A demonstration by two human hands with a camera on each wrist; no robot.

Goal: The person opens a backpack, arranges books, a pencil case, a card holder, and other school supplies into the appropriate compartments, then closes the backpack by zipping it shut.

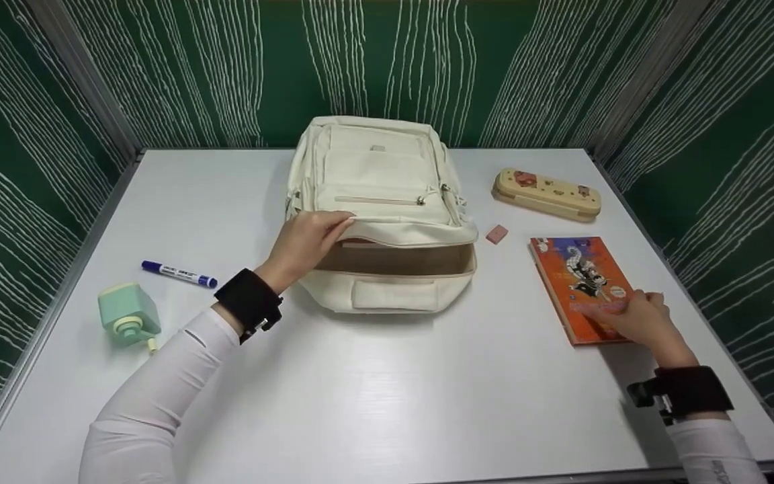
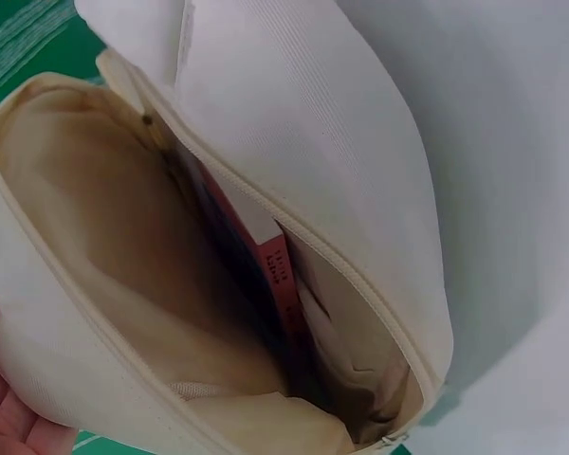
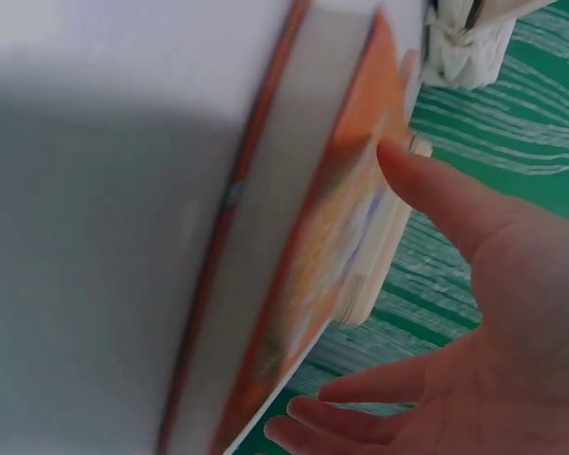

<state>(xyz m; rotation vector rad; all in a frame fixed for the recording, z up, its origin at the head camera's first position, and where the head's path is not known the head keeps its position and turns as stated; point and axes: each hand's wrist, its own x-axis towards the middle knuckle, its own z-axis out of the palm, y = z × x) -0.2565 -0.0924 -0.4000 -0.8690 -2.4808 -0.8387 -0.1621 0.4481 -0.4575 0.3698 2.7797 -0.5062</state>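
A cream backpack lies on the table with its main zip undone. My left hand pinches the edge of its front panel and holds the mouth apart. Inside, a book with a reddish spine shows in the left wrist view; the rest of it is hidden. My right hand is at the near right corner of an orange book that lies flat. The thumb reaches over the cover, and the other fingers are spread apart past the right edge, as the right wrist view shows. Whether the thumb touches is unclear.
Behind the orange book lies a yellow pencil case. A pink eraser sits beside the backpack. On the left are a blue marker and a green pencil sharpener with a crank. Green walls stand behind the white table.
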